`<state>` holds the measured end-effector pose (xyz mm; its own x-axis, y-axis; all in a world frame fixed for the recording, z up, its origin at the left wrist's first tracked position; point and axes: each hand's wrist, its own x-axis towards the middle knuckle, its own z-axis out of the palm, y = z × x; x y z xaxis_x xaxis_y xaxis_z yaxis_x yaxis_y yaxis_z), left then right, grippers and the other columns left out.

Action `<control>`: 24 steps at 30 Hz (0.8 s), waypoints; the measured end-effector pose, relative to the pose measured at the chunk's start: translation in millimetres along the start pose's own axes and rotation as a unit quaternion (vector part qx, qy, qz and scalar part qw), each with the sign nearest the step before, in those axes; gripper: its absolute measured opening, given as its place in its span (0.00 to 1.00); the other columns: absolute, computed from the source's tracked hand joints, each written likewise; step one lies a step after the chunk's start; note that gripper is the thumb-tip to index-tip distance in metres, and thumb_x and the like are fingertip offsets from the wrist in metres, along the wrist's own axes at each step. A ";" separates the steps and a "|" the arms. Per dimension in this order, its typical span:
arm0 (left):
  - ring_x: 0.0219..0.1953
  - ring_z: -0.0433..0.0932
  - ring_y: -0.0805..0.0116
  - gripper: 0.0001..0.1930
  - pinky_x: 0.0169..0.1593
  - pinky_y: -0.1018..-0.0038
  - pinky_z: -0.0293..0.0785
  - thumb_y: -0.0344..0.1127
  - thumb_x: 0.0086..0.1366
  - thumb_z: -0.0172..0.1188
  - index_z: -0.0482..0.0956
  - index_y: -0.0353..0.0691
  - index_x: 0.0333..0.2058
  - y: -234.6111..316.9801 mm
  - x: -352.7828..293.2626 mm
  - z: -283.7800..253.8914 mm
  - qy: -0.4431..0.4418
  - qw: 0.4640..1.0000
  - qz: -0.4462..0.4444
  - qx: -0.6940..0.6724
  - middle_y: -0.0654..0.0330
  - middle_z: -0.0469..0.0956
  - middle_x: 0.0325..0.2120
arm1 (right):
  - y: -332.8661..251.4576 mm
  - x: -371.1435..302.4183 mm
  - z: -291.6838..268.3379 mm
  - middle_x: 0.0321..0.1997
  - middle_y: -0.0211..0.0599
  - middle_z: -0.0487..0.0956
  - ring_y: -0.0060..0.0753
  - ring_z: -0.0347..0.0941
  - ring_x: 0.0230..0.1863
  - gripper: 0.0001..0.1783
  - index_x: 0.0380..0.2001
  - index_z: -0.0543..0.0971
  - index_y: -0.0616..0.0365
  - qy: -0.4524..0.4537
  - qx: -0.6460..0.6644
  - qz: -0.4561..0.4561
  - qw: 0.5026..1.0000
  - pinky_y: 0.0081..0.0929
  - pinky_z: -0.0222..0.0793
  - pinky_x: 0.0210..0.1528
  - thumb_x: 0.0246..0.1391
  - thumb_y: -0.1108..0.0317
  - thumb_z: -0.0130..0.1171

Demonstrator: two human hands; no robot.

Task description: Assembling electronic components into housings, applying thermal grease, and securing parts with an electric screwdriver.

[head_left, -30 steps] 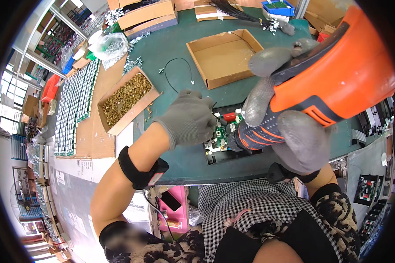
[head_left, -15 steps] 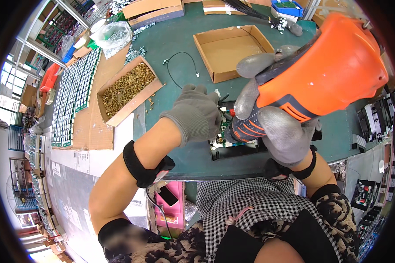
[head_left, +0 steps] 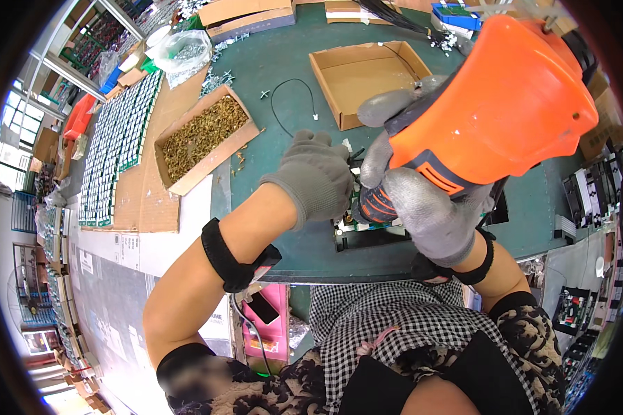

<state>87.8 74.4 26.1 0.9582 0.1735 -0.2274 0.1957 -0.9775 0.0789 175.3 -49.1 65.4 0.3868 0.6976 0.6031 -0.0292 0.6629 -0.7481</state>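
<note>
My right hand [head_left: 429, 218], in a grey coated glove, is wrapped round an orange and black power screwdriver [head_left: 495, 114]. Its dark nose points down and left at a black housing [head_left: 374, 239] with a green circuit board on the table. The screwdriver's tip is out of sight behind its own body and the gloves. On the housing's left side rests my left hand [head_left: 313, 181], also gloved, with curled fingers. Those fingertips are hidden, so what they pinch cannot be made out. A thin black cable [head_left: 273, 104] with a white plug lies beyond the left hand.
To the left stands a cardboard tray [head_left: 211, 164] of small brass-coloured screws, beside rows of small green-and-white boards [head_left: 118, 149] on cardboard. An open cardboard box [head_left: 363, 76] sits behind the housing. Farther back are a clear plastic bag [head_left: 181, 55], a blue bin [head_left: 457, 17] and a black cable bundle [head_left: 387, 10].
The power screwdriver and my right hand have shifted slightly left, and the screwdriver's nose sits lower behind the glove. My left hand stays at the housing's left side.
</note>
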 end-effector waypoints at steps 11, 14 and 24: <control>0.47 0.70 0.61 0.18 0.50 0.65 0.60 0.46 0.54 0.55 0.74 0.50 0.44 1.9 3.4 -9.3 -0.040 0.999 -0.009 0.032 0.62 0.75 0.40 | 7.1 8.5 2.1 0.34 0.32 0.76 0.24 0.73 0.31 0.22 0.41 0.71 0.62 -0.003 -0.390 -0.138 0.910 0.21 0.70 0.35 0.39 0.73 0.65; 0.47 0.70 0.60 0.17 0.51 0.65 0.60 0.45 0.54 0.53 0.76 0.48 0.42 -24.6 6.2 28.4 0.077 0.971 0.058 -0.220 0.61 0.75 0.39 | 5.1 8.5 5.4 0.32 0.28 0.76 0.23 0.73 0.30 0.17 0.37 0.73 0.60 -0.023 -0.392 -0.129 0.911 0.21 0.70 0.35 0.41 0.73 0.64; 0.47 0.69 0.58 0.13 0.54 0.67 0.58 0.47 0.53 0.54 0.83 0.50 0.30 -31.0 3.6 26.9 0.021 0.980 0.038 -0.195 0.58 0.74 0.38 | -2.6 -0.2 8.8 0.30 0.45 0.76 0.33 0.72 0.30 0.12 0.38 0.69 0.68 0.003 0.023 0.069 0.997 0.28 0.70 0.36 0.54 0.70 0.45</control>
<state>79.5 102.1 -3.3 0.9793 0.1144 -0.1671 0.1802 -0.8690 0.4608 167.2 -48.7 69.6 0.3822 0.7813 0.4935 -0.1250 0.5728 -0.8101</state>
